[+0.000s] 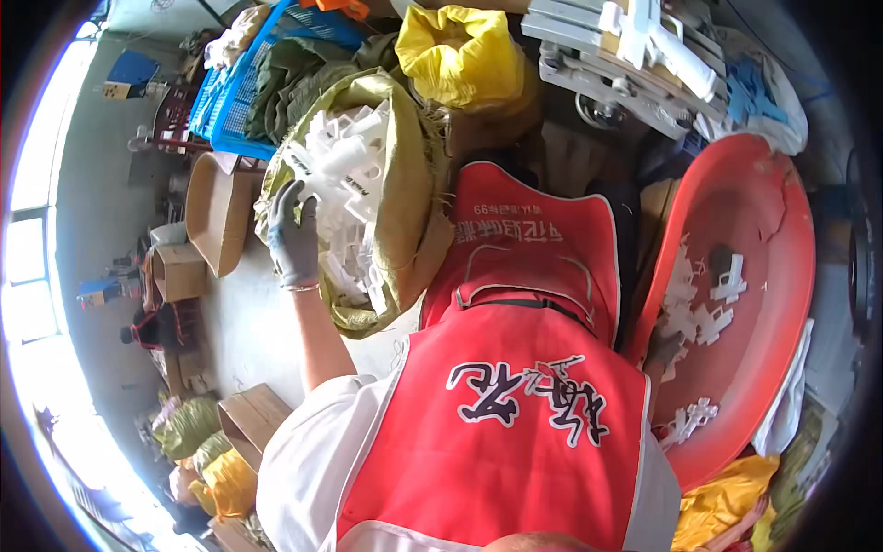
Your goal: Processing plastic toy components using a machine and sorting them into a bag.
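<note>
My left hand (292,237), in a grey glove, lies at the left edge of a woven olive-yellow sack (418,221). Its fingers are stretched out, with a gap between the thumb and the others, and nothing shows in them. Many white plastic pieces (348,175) fill the sack, some with small dark marks; the fingertips are next to them. My right hand cannot be made out; only the white sleeve shows on that side. Closest to that sleeve is a large red basin (773,340), holding loose white plastic pieces (694,317) of a similar kind.
Beyond the sack are a blue plastic basket (230,110) with dark green cloth and a yellow bag (460,60) with its mouth open. A grey metal stand (589,69) at the far right carries a white pistol-shaped piece (676,60). Cardboard boxes (256,419) stand at left.
</note>
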Tool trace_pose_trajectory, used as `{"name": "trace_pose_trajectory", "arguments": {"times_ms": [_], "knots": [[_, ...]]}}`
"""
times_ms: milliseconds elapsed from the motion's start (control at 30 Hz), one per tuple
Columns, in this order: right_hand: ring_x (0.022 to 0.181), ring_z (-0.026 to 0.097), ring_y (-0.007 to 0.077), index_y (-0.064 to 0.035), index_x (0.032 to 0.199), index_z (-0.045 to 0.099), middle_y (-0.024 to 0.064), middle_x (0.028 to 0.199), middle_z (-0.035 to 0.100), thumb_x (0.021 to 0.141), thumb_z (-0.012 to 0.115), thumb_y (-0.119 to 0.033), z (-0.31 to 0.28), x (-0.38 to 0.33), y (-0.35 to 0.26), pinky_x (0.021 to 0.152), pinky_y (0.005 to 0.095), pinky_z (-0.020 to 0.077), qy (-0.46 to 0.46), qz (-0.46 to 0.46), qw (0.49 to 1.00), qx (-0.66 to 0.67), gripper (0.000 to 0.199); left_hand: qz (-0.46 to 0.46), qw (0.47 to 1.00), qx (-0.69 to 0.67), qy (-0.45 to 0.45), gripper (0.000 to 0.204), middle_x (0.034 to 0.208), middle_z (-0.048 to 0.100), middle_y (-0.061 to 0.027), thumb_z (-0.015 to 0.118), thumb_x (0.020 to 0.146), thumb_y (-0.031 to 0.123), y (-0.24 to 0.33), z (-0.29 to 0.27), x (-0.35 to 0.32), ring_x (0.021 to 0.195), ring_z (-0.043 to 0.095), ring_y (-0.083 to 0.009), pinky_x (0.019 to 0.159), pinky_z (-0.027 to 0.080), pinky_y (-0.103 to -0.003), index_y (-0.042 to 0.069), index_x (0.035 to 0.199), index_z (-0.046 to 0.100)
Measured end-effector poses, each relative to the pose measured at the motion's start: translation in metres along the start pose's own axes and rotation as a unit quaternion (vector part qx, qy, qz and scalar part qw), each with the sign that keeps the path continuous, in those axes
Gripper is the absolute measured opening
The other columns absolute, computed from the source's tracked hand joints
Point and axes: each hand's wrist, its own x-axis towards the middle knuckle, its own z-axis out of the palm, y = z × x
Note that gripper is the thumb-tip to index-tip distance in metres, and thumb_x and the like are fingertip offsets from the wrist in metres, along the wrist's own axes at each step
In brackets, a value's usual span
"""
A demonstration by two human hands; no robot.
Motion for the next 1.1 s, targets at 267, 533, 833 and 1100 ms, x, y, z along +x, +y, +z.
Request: {"name": "trace_pose_trajectory", "arguments": {"times_ms": [267, 533, 833, 1100], "knots": [[0.105, 0.057, 0.0409, -0.0066, 0.131, 0.041, 0.0233, 0.123, 0.054, 0.088, 0.05, -0.037, -0.102, -0.017, -0.012, 0.086, 0.0507, 0.0465, -0.01, -0.008, 0.992, -0.128, 0.053, 0.073, 0.993, -0.006, 0.091, 0.027, 0.113, 0.062, -0.0134, 0.063, 0.084, 0.009, 0.027, 0.004, 0.032, 0.109, 0.056, -0.03, 0.096, 0.042, -0.039, 0.005, 0.111, 0.063], [0.107, 0.053, 0.0426, -0.0025, 0.128, 0.044, 0.0271, 0.119, 0.053, 0.093, 0.048, -0.028, -0.188, -0.047, -0.037, 0.087, 0.0475, 0.0448, -0.006, -0.084, 0.995, 0.061, 0.044, 0.279, 0.919, -0.277, 0.004, 0.031, 0.111, 0.063, -0.0135, 0.065, 0.076, 0.0, 0.198, 0.061, 0.09, 0.103, 0.058, -0.0302, 0.092, 0.045, -0.037, 0.003, 0.107, 0.064], [0.104, 0.051, 0.0132, -0.003, 0.138, 0.04, 0.0061, 0.119, 0.052, 0.097, 0.048, -0.023, -0.192, -0.047, -0.071, 0.085, 0.029, 0.0451, -0.039, -0.104, 0.889, 0.445, 0.046, 0.398, 0.842, -0.357, -0.074, 0.039, 0.111, 0.062, -0.0164, 0.068, 0.078, 0.015, 0.291, 0.097, 0.173, 0.105, 0.056, -0.0356, 0.088, 0.046, -0.04, 0.006, 0.115, 0.06], [0.107, 0.056, 0.0178, -0.0032, 0.139, 0.037, 0.0109, 0.126, 0.054, 0.099, 0.043, -0.027, -0.221, -0.019, -0.171, 0.091, 0.033, 0.0437, -0.18, -0.216, 0.679, 0.678, 0.047, 0.327, 0.825, -0.418, -0.195, 0.028, 0.1, 0.065, -0.0097, 0.062, 0.086, 0.013, 0.301, 0.1, 0.2, 0.087, 0.062, -0.0154, 0.079, 0.049, -0.029, 0.002, 0.113, 0.06]]}}
